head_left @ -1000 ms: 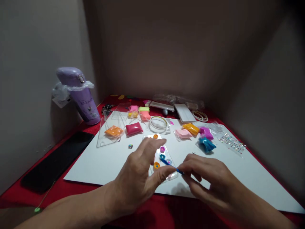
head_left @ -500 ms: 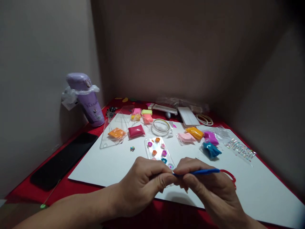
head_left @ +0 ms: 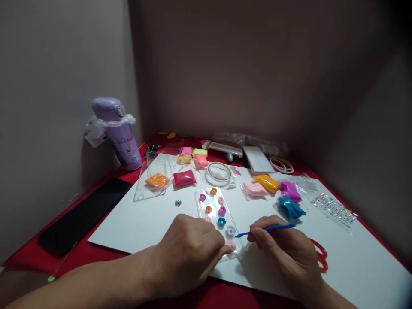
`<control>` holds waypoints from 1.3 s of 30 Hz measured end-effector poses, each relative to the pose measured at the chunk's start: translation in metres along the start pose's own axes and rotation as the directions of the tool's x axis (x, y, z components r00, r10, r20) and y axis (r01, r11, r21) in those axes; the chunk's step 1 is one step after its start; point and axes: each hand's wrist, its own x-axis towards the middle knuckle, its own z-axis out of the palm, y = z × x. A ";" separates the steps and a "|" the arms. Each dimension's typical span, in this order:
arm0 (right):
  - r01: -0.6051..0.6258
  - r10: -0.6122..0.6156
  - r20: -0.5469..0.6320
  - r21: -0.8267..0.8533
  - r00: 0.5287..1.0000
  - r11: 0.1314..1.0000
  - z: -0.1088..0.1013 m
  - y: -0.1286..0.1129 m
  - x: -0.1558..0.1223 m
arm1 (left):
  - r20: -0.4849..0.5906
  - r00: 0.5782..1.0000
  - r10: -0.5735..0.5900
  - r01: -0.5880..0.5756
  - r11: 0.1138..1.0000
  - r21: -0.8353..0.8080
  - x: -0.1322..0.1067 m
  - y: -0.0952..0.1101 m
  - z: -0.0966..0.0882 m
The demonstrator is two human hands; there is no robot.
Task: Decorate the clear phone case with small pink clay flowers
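Clear case (head_left: 215,210) (flower-studded) lies between both hands (head_left: 238,253).

The left hand (head_left: 189,251) covers the clear case's (head_left: 216,210) near end beneath its fingers (head_left: 222,250). The right hand (head_left: 283,249) hides most of the red scissors (head_left: 320,255). Both forearms run off the bottom edge.

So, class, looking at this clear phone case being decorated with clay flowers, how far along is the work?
Done: about eight small flowers sit on the clear case, filling most of it. In hand: the left hand presses a pale pink piece at the case's near end, while the right hand holds a blue tool pointed there. Left: that piece looks unshaped; the clay packets and gem stickers lie aside.
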 end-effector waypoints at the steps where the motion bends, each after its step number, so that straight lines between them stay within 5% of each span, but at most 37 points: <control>1: -0.049 0.049 0.000 0.005 0.999 0.999 0.000 -0.001 0.001 | 0.003 0.999 -0.052 0.052 0.999 0.006 0.000 -0.002 -0.001; 6: -0.266 0.268 -0.024 0.061 0.963 0.962 0.003 -0.002 0.002 | 0.129 0.960 -0.249 0.246 0.968 0.043 0.001 -0.007 -0.008; 13: -0.309 0.311 -0.016 0.074 0.950 0.948 0.004 0.001 0.001 | 0.307 0.942 -0.139 0.105 0.987 0.124 -0.001 0.008 -0.004; 20: -0.311 0.313 -0.009 0.067 0.950 0.948 0.004 0.002 0.002 | 0.317 0.946 -0.067 0.004 0.981 0.195 -0.014 0.004 0.016; 39: -0.307 0.309 -0.013 0.060 0.951 0.950 0.005 0.001 0.004 | 0.300 0.954 0.010 -0.074 0.976 0.205 -0.016 0.006 0.017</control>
